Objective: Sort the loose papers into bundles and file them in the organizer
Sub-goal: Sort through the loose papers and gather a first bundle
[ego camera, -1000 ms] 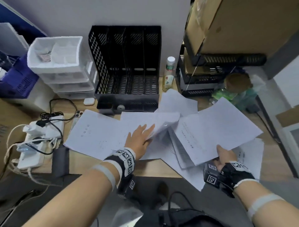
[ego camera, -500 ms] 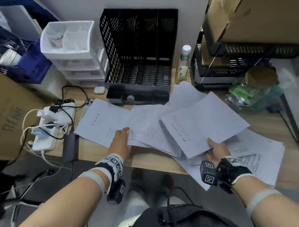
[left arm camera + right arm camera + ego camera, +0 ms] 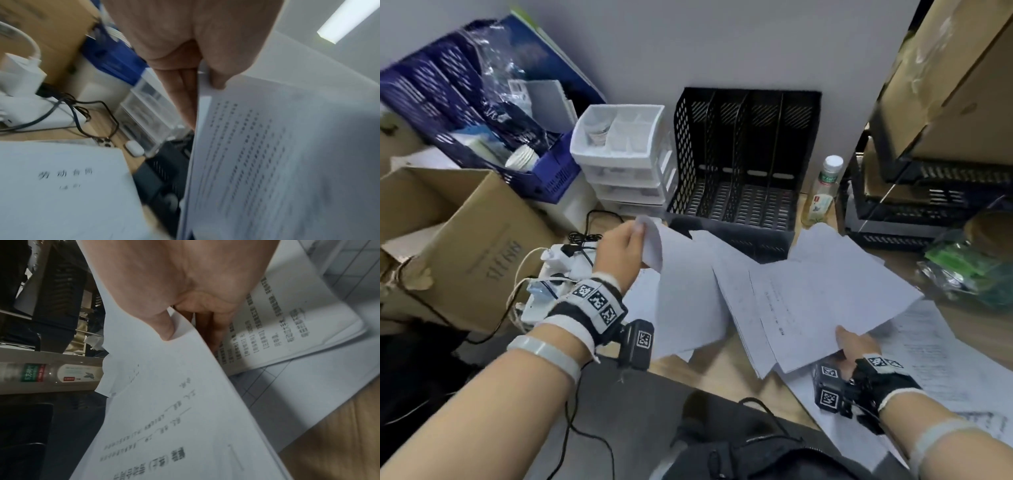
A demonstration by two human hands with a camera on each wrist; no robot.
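My left hand (image 3: 635, 240) pinches the top corner of a white printed sheet (image 3: 685, 291) and holds it lifted off the desk; thumb and fingers (image 3: 186, 97) clamp its edge (image 3: 257, 154). My right hand (image 3: 854, 346) grips the near edge of a stack of papers (image 3: 825, 298), thumb on top (image 3: 164, 331) and fingers underneath. More loose sheets (image 3: 935, 359) lie on the wooden desk at the right, and one titled sheet (image 3: 61, 186) lies at the left. The black mesh organizer (image 3: 743, 171) stands with bare slots against the wall behind the papers.
A white drawer unit (image 3: 623, 154), a blue basket (image 3: 482, 113) and a cardboard box (image 3: 465, 240) stand at the left. A power strip with cables (image 3: 558, 267) lies by the left hand. A bottle (image 3: 822, 192) and black stacked trays (image 3: 928, 192) stand at the right.
My left hand went from lying flat on the spread papers to lifting one sheet up by its corner. The right hand keeps its hold on the stack. The head view swung left.
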